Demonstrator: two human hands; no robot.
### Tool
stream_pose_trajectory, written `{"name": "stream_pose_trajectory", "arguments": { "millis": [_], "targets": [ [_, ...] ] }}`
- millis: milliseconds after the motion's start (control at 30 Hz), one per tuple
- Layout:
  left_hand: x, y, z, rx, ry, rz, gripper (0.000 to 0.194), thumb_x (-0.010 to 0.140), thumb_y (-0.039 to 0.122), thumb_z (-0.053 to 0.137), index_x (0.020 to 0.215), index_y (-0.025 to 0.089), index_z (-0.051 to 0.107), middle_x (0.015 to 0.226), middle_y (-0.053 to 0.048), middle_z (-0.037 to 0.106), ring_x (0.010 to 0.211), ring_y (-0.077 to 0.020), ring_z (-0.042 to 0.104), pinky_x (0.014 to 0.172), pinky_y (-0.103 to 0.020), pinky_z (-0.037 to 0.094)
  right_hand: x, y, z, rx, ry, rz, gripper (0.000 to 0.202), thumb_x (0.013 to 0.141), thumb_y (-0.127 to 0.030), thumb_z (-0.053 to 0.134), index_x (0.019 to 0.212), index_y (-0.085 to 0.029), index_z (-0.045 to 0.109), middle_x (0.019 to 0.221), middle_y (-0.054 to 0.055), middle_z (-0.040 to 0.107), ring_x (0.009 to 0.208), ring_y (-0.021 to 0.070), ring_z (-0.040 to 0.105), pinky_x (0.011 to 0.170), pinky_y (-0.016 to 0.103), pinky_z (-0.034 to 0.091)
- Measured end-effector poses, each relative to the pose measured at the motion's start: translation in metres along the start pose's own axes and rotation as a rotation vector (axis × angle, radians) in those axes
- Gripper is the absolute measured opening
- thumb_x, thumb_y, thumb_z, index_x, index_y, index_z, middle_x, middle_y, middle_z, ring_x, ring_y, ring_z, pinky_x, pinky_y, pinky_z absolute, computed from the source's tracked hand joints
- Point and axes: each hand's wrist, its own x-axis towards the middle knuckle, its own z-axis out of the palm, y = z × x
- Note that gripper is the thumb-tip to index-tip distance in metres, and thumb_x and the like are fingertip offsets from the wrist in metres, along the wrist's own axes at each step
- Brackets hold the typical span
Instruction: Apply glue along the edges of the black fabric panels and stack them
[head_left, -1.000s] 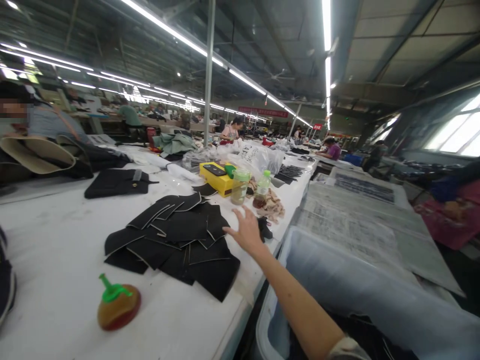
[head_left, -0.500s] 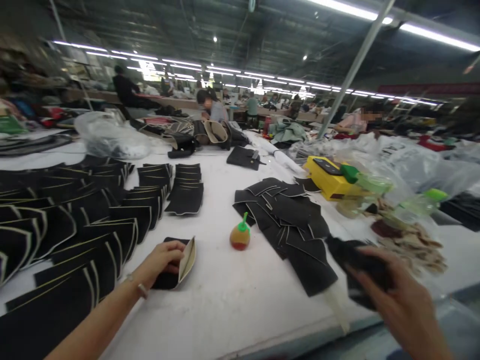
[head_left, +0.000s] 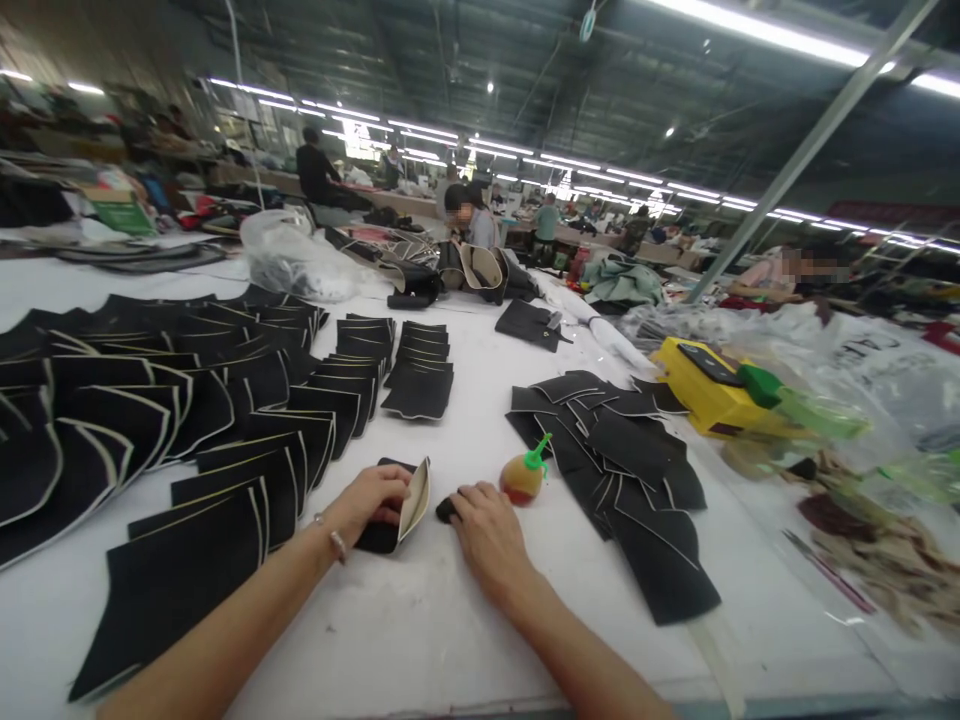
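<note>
White table (head_left: 465, 640); at seven o'clock, left hand (head_left: 379, 498) grips a black piece (head_left: 377, 538); at six, right hand (head_left: 484, 525) clasps a dark lump (head_left: 445, 510) — likely a holding-open step; steadiness needed next.

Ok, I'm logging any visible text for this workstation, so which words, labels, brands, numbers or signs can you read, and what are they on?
"CA", then at least one unclear letter: on the white plastic bag at the right.
Red banner, far background: too blurred to read.
Green box, far left: pale marks, too blurred to read.
</note>
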Motion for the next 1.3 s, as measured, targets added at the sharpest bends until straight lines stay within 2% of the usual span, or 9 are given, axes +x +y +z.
{"name": "stream_pose_trajectory", "arguments": {
  "millis": [200, 400, 667, 767, 867, 967, 1067, 1167, 1300],
  "targets": [
    [0.001, 0.001, -0.001, -0.014, -0.020, -0.008, 0.019, 0.055, 0.020, 0.066, 0.072, 0.014, 0.062, 0.059, 0.003, 0.057, 0.054, -0.0089, 0.052, 0.049, -0.019, 0.048, -0.038, -0.020, 0.011, 0.187, -0.113, -0.260, 0.027, 0.089, -0.016, 0.056, 0.108, -0.031, 0.068, 0.114, -0.001, 0.068, 0.105, 0.0170, 0.060, 0.091, 0.027, 0.048],
    [0.003, 0.003, -0.003, -0.034, -0.009, -0.014, 0.017, 0.054, 0.017, 0.063, 0.071, 0.014, 0.061, 0.054, 0.004, 0.055, 0.051, -0.0082, 0.049, 0.047, -0.019, 0.046, -0.024, -0.011, 0.011, 0.223, -0.013, -0.066, 0.036, 0.089, -0.008, 0.049, 0.123, -0.014, 0.061, 0.127, 0.014, 0.060, 0.117, 0.0287, 0.052, 0.103, 0.048, 0.042],
    [0.006, 0.006, -0.001, -0.058, 0.017, -0.051, 0.017, 0.052, 0.012, 0.062, 0.069, 0.014, 0.060, 0.056, 0.002, 0.058, 0.051, -0.0098, 0.053, 0.050, -0.023, 0.050, -0.016, -0.108, 0.040, 0.504, -0.202, -0.383, 0.034, 0.091, -0.014, 0.053, 0.124, -0.019, 0.059, 0.125, 0.008, 0.061, 0.119, 0.0218, 0.051, 0.106, 0.034, 0.039],
    [0.002, 0.009, 0.002, -0.016, 0.019, -0.062, 0.016, 0.052, 0.014, 0.063, 0.067, 0.014, 0.059, 0.053, 0.003, 0.055, 0.051, -0.0105, 0.053, 0.049, -0.023, 0.049, -0.025, -0.111, 0.042, 0.607, -0.358, -0.530, 0.027, 0.094, -0.024, 0.053, 0.118, -0.022, 0.063, 0.116, 0.007, 0.066, 0.113, 0.0204, 0.056, 0.103, 0.031, 0.040],
    [-0.002, 0.010, 0.004, 0.034, 0.019, -0.048, 0.015, 0.053, 0.017, 0.063, 0.067, 0.015, 0.058, 0.051, 0.004, 0.054, 0.051, -0.0103, 0.052, 0.049, -0.023, 0.049, -0.046, -0.076, 0.023, 0.804, -0.453, -0.547, 0.036, 0.098, -0.043, 0.044, 0.117, -0.022, 0.066, 0.109, 0.006, 0.069, 0.105, 0.0192, 0.061, 0.099, 0.029, 0.042],
    [0.000, 0.007, 0.008, 0.096, 0.031, -0.020, 0.016, 0.054, 0.021, 0.064, 0.068, 0.016, 0.058, 0.053, 0.003, 0.056, 0.052, -0.0114, 0.054, 0.050, -0.023, 0.050, -0.080, -0.020, -0.027, 1.004, -0.361, -0.120, 0.043, 0.093, -0.054, 0.049, 0.113, -0.022, 0.068, 0.105, 0.007, 0.071, 0.096, 0.0213, 0.066, 0.086, 0.029, 0.050],
    [0.000, 0.002, 0.014, 0.173, 0.059, 0.004, 0.017, 0.055, 0.024, 0.064, 0.068, 0.016, 0.058, 0.058, 0.000, 0.061, 0.054, -0.0140, 0.057, 0.051, -0.026, 0.049, -0.122, 0.048, -0.097, 0.812, 0.090, 0.369, 0.037, 0.087, -0.055, 0.055, 0.105, -0.026, 0.069, 0.104, 0.007, 0.071, 0.096, 0.0266, 0.067, 0.084, 0.036, 0.053],
    [-0.006, -0.002, 0.013, 0.285, 0.125, 0.068, 0.014, 0.060, 0.027, 0.062, 0.070, 0.018, 0.058, 0.061, 0.000, 0.060, 0.057, -0.0164, 0.058, 0.052, -0.027, 0.048, -0.167, 0.130, -0.156, 0.407, 0.517, 0.644, 0.037, 0.070, -0.057, 0.066, 0.097, -0.032, 0.068, 0.103, 0.009, 0.071, 0.101, 0.0340, 0.065, 0.083, 0.046, 0.053],
    [-0.019, -0.006, -0.008, 0.836, 0.470, 0.411, 0.026, 0.075, 0.035, 0.053, 0.093, 0.020, 0.064, 0.098, -0.009, 0.066, 0.089, -0.0254, 0.062, 0.074, -0.035, 0.049, -0.219, 0.236, -0.194, -0.056, 0.816, 0.961, 0.031, 0.056, -0.058, 0.063, 0.078, -0.036, 0.062, 0.089, 0.018, 0.069, 0.073, 0.0389, 0.065, 0.056, 0.051, 0.047]
  ]
}}
